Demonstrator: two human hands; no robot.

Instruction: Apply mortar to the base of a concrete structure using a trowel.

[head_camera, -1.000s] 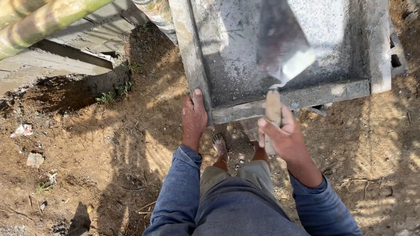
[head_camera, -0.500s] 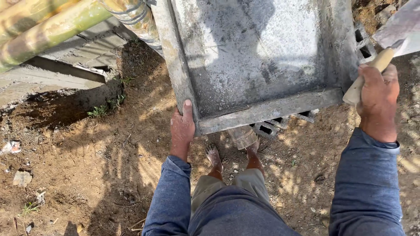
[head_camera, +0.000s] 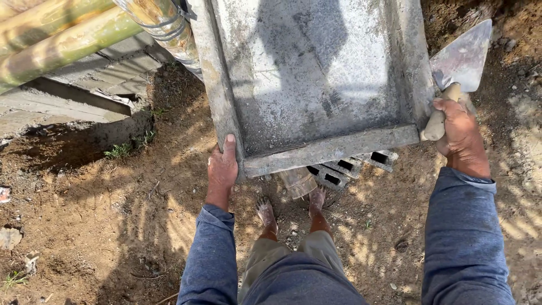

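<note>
A grey, mortar-stained rectangular trough (head_camera: 330,149) fills the upper middle of the head view. My left hand (head_camera: 222,168) grips its near left corner, thumb on the rim. My right hand (head_camera: 460,133) is closed on the wooden handle of a pointed metal trowel (head_camera: 464,56), held just outside the trough's right wall with the blade pointing up and away. My bare feet (head_camera: 291,210) stand on brown dirt below the trough's near edge.
Bamboo poles (head_camera: 62,36) cross the top left above a low concrete ledge (head_camera: 73,107). Hollow grey blocks (head_camera: 350,168) and a cylindrical support (head_camera: 298,182) sit under the trough's near edge. Loose dirt with small stones (head_camera: 8,237) surrounds me.
My right hand carried the trowel from inside the trough out past its right wall. My left hand stayed on the left corner, and the view shifted slightly.
</note>
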